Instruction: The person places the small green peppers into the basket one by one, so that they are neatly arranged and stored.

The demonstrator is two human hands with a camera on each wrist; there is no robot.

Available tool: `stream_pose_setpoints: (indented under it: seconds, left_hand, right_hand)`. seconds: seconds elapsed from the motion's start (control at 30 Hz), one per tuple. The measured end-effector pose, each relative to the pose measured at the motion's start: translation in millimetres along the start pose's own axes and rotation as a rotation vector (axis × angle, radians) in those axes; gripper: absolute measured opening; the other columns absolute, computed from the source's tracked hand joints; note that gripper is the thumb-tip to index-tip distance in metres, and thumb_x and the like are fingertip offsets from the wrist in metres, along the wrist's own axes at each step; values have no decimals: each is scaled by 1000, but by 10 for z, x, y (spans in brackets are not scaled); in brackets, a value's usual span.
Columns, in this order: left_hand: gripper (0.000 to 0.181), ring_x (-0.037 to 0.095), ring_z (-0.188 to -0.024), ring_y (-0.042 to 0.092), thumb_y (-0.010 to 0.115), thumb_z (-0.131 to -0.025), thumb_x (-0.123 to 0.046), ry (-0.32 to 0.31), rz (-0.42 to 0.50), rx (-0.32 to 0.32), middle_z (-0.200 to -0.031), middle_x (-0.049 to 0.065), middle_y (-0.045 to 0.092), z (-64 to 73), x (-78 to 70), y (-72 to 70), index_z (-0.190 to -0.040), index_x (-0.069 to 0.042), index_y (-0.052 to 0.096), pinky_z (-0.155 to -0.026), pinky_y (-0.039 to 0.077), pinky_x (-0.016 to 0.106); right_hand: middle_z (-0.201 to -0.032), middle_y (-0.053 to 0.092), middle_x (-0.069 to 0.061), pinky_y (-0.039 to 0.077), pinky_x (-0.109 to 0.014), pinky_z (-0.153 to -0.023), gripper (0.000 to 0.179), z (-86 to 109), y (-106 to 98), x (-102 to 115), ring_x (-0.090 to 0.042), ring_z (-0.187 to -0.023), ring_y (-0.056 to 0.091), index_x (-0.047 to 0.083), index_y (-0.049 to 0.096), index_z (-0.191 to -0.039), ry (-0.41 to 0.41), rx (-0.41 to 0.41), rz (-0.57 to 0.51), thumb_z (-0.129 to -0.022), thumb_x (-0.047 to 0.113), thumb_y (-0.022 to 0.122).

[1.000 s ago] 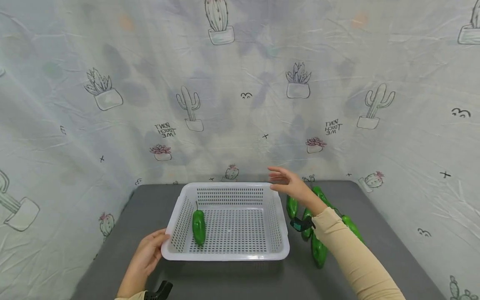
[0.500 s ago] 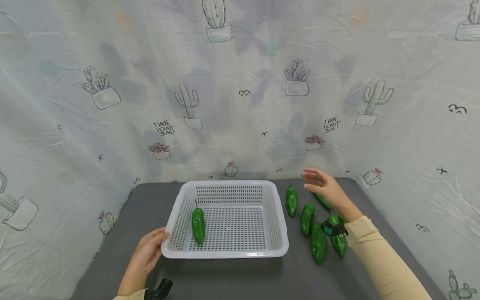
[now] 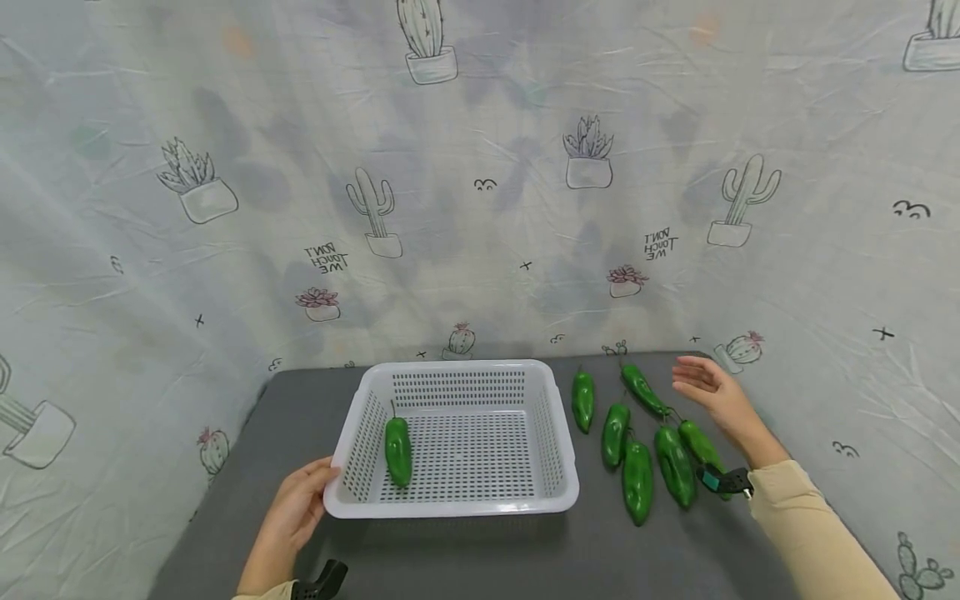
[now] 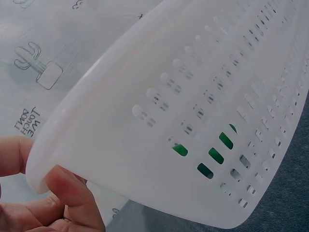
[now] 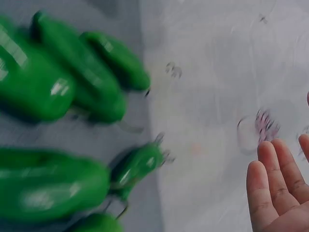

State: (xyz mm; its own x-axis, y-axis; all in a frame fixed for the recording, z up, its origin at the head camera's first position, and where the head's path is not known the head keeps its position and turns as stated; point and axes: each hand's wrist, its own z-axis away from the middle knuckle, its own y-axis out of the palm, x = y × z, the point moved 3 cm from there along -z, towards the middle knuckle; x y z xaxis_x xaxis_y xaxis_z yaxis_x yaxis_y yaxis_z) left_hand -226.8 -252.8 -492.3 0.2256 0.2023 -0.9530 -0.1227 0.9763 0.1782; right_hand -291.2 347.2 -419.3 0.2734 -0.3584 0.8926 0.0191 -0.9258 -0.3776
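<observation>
A white plastic basket [image 3: 457,508] with slotted walls stands on the dark table. My left hand [image 3: 294,508] pinches its left rim between thumb and fingers, plain in the left wrist view, where the thumb [image 4: 67,186] presses the edge. Inside the basket, toward its left side, lies one green pepper [image 3: 398,452]; bits of green show through the slots. My right hand [image 3: 716,402] is held over the table's right side with fingers extended and nothing in them. Nearest to it are a slim green pepper [image 3: 643,390] and another pepper [image 3: 699,443] partly covered by the wrist strap.
More green peppers lie loose right of the basket, among them a far one [image 3: 582,402], a front one [image 3: 637,482] and one beside it [image 3: 675,467]. A cactus-print cloth [image 3: 480,217] hangs behind and at both sides of the grey table [image 3: 450,567].
My right hand has moved from above the basket's right rim rightward across the peppers, uncovering them. The left hand keeps its grip on the rim, and the basket stays put.
</observation>
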Motion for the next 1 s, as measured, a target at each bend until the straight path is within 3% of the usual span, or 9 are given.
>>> stream_pose_setpoints:
  seconds: [0.23,0.3,0.4,0.5,0.6,0.67,1.0]
  left_hand:
    - [53,5,-94,62,49,-94,-5,2,-13,-1,-101,-5,64,-5,2,-4,-139,14,29,-78,51,25]
    - [53,5,-94,62,49,-94,-5,3,-14,0,-101,-5,63,-6,-2,-8,-139,14,29,-79,51,25]
    - [52,5,-94,62,50,-94,-5,7,-6,7,-100,-7,64,-9,-3,-13,-138,14,31,-79,51,25]
    - [51,6,-94,62,50,-94,-5,12,-3,7,-99,-7,64,-10,5,-23,-137,14,32,-78,51,25]
    - [51,6,-94,62,50,-94,-5,13,-11,4,-100,-6,64,-4,16,-38,-138,14,31,-78,51,25]
    - [53,5,-94,62,50,-94,-6,6,-17,2,-101,-6,64,-4,27,-46,-139,14,30,-79,51,25]
    - [54,6,-95,62,50,-94,-7,6,-20,2,-105,-4,63,-12,37,-12,-140,14,29,-79,51,26]
  right_hand:
    - [-110,50,30,45,-12,-80,46,279,-144,-297,16,-99,49,-1,40,-136,84,2,127,-97,22,53]
    - [-113,52,23,47,-14,-80,48,338,-164,-407,18,-97,48,-4,40,-135,110,5,173,-97,23,53]
    - [-124,56,-4,50,-23,-81,49,407,-174,-571,19,-94,46,-6,40,-135,150,21,250,-98,24,52]
    - [-131,48,-29,51,-35,-83,47,447,-160,-719,-1,-102,57,-7,41,-135,189,55,317,-98,20,51]
    - [-131,45,-35,50,-46,-84,43,463,-143,-837,-37,-112,56,-8,44,-132,206,100,367,-97,15,53]
    - [-131,44,-37,48,-52,-84,41,470,-134,-888,-52,-115,47,-9,46,-130,205,125,399,-96,13,54]
    - [-135,41,-36,43,-61,-85,40,495,-120,-946,-59,-116,41,-5,50,-130,163,193,415,-95,14,56]
